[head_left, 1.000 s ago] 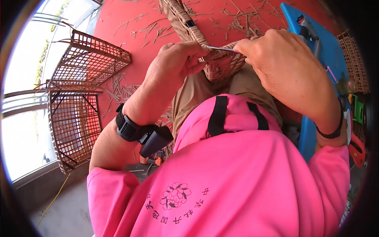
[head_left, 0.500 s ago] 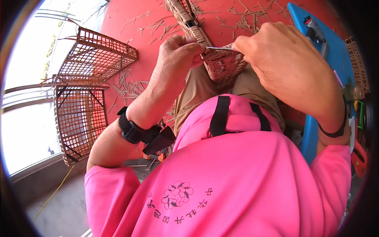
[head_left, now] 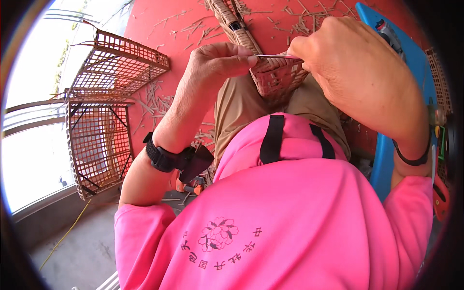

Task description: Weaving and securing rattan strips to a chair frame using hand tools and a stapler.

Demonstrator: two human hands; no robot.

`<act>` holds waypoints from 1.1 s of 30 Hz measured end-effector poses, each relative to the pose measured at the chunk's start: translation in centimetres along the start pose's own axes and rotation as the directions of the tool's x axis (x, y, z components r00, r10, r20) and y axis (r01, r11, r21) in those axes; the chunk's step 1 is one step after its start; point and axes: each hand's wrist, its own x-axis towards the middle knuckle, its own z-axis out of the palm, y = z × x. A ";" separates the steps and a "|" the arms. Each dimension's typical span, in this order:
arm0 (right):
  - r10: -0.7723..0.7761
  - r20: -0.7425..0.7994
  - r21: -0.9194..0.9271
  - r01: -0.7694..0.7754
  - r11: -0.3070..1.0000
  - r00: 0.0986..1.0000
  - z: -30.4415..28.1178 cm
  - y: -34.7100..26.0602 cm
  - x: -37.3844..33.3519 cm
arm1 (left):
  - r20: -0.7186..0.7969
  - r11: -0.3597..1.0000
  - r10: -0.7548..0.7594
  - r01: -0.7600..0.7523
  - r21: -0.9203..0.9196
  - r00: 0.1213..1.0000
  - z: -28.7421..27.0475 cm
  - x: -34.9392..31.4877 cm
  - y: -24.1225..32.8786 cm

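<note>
A woven wicker basket [head_left: 277, 83] with a thick wrapped rim rests between my knees. My right hand [head_left: 360, 79] is closed round a slim metal tool [head_left: 278, 56] lying almost level over the basket's near corner. Its handle is mostly hidden in the fist, so its exact kind does not show. On the other side, my left hand [head_left: 212, 65] pinches thumb and forefinger together at the tool's far end, just above the rim. Whether those fingertips hold the tip itself or a strip of cane is too small to tell.
Open lattice wicker frames [head_left: 99, 145] stand on the left by the window. Cane offcuts [head_left: 157, 106] litter the red floor. A blue board [head_left: 415, 72] with tools lies at the right, near red-handled pliers or shears [head_left: 440, 195]. An orange tool [head_left: 191, 186] sits below my left forearm.
My left wrist has turned a little and its fingers are straighter in the pinch. My right hand has shifted slightly right with the metal tool, which lies more level.
</note>
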 end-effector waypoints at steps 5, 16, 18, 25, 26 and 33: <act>-0.024 0.010 -0.019 0.024 1.000 1.000 -0.6 -0.1 0.0 | 0.031 0.993 -0.062 0.058 0.100 0.998 -0.5 0.9 -0.2; -0.076 0.028 -0.053 0.077 0.996 0.997 -1.3 0.7 0.0 | 0.045 0.999 -0.040 0.039 0.038 0.998 0.8 0.3 -0.1; -0.044 0.040 -0.090 0.047 0.995 0.998 0.3 -0.2 -1.0 | -0.012 0.997 -0.069 0.069 -0.020 0.998 0.8 0.4 -0.7; 0.184 -0.187 -0.159 -0.215 0.964 0.965 7.7 -3.1 -5.2 | -0.097 0.998 0.028 -0.033 -0.057 0.995 1.8 0.0 -0.7; 0.185 -0.190 -0.163 -0.217 0.962 0.964 8.3 -3.1 -5.4 | -0.091 0.995 0.062 -0.068 -0.067 0.994 1.9 0.1 -0.6; 0.182 -0.162 0.206 -0.147 0.967 0.970 5.8 0.6 -4.0 | -0.083 1.000 0.023 -0.022 0.020 0.996 2.2 -0.3 -0.5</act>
